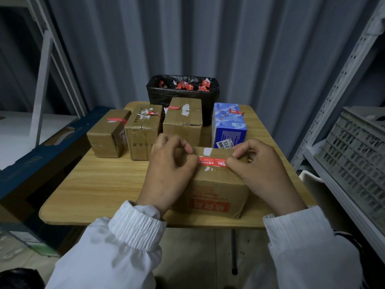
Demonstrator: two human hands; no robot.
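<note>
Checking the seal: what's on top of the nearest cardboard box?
A red tape strip lies across the cardboard box, left grip and right grip pinching its ends; white torn-label patches show beside it. The grips cover the top's outer parts.

The blue pack (229,130) shows "EDI" and a white label (225,144) starting "53-2-2"; the characters on the red tape strip (212,161) are too small to read.
</note>
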